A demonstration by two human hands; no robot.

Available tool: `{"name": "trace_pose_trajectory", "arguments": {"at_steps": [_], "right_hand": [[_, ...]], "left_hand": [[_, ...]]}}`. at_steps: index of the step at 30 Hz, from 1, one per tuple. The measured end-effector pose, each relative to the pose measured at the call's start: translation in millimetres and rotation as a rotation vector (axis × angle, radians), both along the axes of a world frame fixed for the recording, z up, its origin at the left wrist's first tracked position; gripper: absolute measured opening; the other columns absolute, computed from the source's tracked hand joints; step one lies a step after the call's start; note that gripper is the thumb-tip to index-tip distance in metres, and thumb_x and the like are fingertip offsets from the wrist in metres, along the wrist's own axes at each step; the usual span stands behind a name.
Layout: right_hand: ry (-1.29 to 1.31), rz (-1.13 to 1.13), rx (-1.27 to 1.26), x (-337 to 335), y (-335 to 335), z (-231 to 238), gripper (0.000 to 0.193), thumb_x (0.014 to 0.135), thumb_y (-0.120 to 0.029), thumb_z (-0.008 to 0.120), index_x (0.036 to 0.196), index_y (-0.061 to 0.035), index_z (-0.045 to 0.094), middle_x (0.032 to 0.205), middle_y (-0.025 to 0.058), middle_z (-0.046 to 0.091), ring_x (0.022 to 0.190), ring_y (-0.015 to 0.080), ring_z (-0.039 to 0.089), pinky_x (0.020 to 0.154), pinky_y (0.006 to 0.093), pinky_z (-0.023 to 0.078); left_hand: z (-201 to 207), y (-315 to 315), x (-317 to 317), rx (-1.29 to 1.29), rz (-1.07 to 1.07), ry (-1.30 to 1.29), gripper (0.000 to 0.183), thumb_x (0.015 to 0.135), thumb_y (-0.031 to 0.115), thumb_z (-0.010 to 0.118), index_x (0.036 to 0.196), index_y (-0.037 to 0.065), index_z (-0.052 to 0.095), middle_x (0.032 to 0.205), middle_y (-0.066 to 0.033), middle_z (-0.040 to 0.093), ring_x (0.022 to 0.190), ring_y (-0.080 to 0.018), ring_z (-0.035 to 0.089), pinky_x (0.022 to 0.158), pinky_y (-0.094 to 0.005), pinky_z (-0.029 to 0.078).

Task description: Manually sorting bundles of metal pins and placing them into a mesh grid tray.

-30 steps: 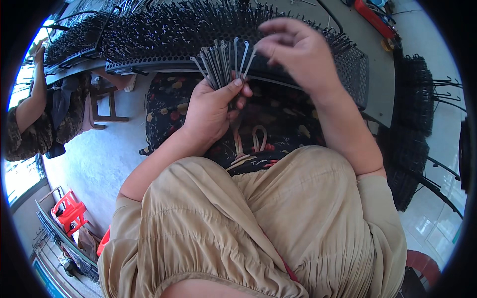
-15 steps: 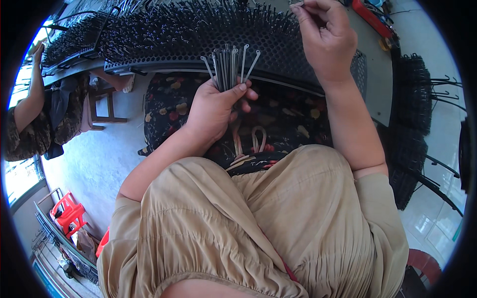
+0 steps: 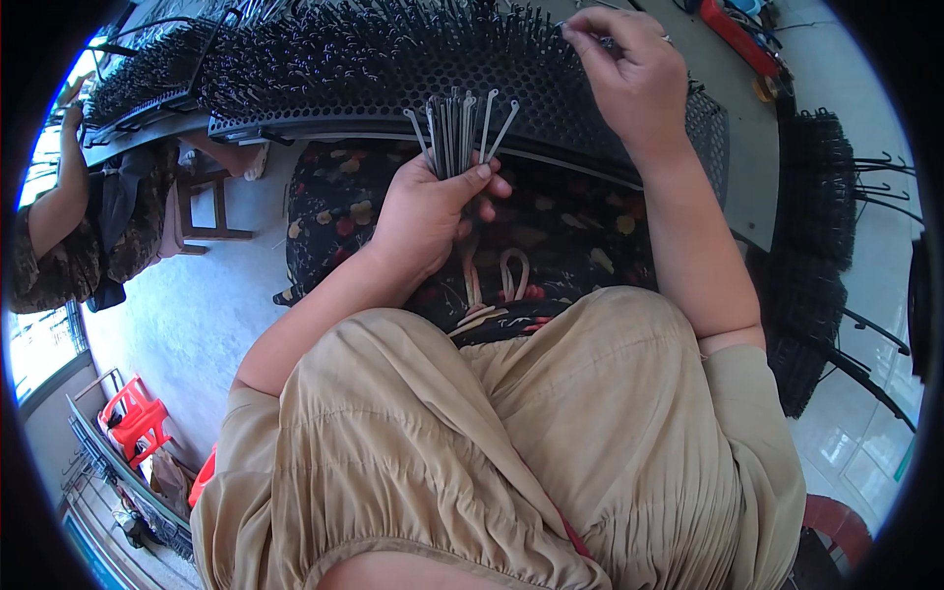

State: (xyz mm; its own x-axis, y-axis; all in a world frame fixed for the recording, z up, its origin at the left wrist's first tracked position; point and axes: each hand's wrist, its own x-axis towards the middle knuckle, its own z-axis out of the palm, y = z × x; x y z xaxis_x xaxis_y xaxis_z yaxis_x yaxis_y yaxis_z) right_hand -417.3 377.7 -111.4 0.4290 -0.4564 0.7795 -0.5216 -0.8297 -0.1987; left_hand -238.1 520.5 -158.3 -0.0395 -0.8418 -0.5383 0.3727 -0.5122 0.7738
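One fistful of thin metal pins stands upright in my left hand, just left of the frame's centre, the fingers curled shut round their lower ends so the heads fan out above the knuckles. My right hand is up in the upper right of the frame, thumb and fingertips pinched together over the black perforated board; I judge a single pin sits in that pinch, though only a sliver of metal shows and I cannot tell for sure. The board curves across the top of the frame, its upper left part already bristling with planted pins, the strip under my right hand barer. To do this well, I would keep the bundle close under the board so the reach stays short, hold it loosely enough that one pin slides free without dragging its neighbours, and seat each pin straight into its hole before letting go. Another person's arm works at a second board at the far left.
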Motion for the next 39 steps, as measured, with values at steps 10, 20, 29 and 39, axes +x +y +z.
{"name": "trace_pose_trajectory", "arguments": {"at_steps": [10,20,29,39], "right_hand": [[-0.434,0.203,1.076,10.9,47.3,-19.6,0.016,0.085,-0.01,0.07,0.098,-0.0002,0.067,0.091,0.0061,0.071,0.075,0.0092,0.064,0.064,0.0193,0.05],[-0.394,-0.156,0.289,-4.3,10.4,7.7,0.016,0.079,0.004,0.07,0.092,-0.0026,0.062,0.077,0.0099,0.064,0.066,0.017,0.062,0.058,0.0286,0.049],[-0.091,-0.115,0.049,1.3,5.5,-7.9,0.019,0.066,0.0,0.076,0.084,-0.0027,0.071,0.08,0.0108,0.065,0.083,0.0322,0.061,0.08,0.0412,0.047],[-0.529,0.481,1.385,-6.4,39.2,-9.4,0.026,0.086,-0.007,0.068,0.111,-0.0032,0.066,0.098,0.0076,0.071,0.078,0.0089,0.063,0.067,0.0196,0.047]], "left_hand": [[2.5,0.1,-3.5,-0.083,0.031,0.041,0.012,0.095,0.011,0.058,0.105,0.004,0.059,0.088,-0.0081,0.067,0.062,-0.0093,0.057,0.043,-0.0178,0.034],[1.1,0.4,-6.1,-0.011,-0.054,0.008,0.01,0.094,0.011,0.059,0.099,0.003,0.061,0.082,-0.0069,0.068,0.056,-0.0076,0.054,0.046,-0.0196,0.037],[-0.8,0.4,-6.6,-0.003,-0.064,0.014,0.01,0.094,0.011,0.059,0.099,0.003,0.061,0.081,-0.0063,0.068,0.055,-0.0064,0.053,0.044,-0.0182,0.035],[0.5,0.3,-1.3,-0.044,-0.093,0.348,0.014,0.095,0.009,0.056,0.105,-0.001,0.061,0.085,-0.0107,0.066,0.056,-0.0097,0.051,0.043,-0.0175,0.034]]}}
